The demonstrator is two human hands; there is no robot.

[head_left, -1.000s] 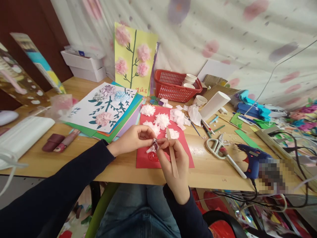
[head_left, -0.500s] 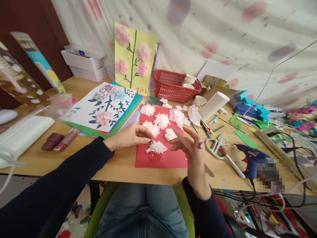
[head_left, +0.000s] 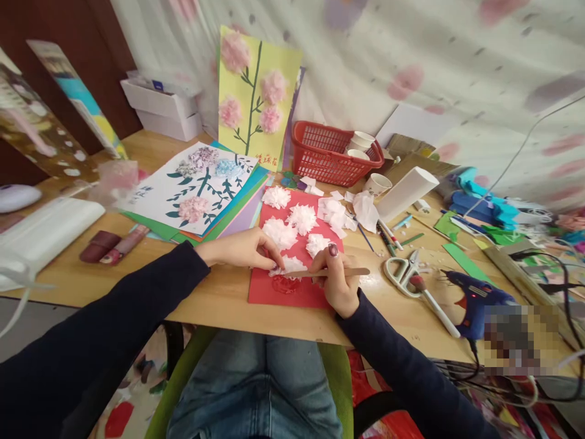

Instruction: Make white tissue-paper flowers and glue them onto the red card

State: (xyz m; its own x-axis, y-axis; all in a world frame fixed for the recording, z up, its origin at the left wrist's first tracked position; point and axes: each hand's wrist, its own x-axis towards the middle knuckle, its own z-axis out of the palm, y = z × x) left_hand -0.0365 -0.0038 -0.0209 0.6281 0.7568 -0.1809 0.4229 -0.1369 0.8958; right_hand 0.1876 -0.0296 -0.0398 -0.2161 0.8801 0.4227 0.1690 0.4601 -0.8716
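Note:
A red card (head_left: 265,293) lies in front of me with several ruffled white tissue-paper flowers (head_left: 302,219) on it. The lowest flower (head_left: 295,264) sits at the upper edge of a glossy patch of clear glue (head_left: 287,285). My left hand (head_left: 247,249) comes in from the left, its fingertips pinched on white tissue paper at that flower's left edge. A flat wooden stick (head_left: 358,272) is gripped in my right hand (head_left: 337,280), lying nearly level, its left tip against the same flower. The fingers of my right hand partly hide the stick's middle.
Loose white paper squares (head_left: 333,213) lie beyond the card. To the right are scissors (head_left: 402,272), a white-handled brush (head_left: 439,311) and a blue glue gun (head_left: 478,299). A red basket (head_left: 320,164) stands behind, and flower pictures on paper (head_left: 159,183) lie left.
My right hand has moved left and turned, swinging the stick from a steep slant to nearly level, its tip now at the lowest flower. My left hand stays at that flower.

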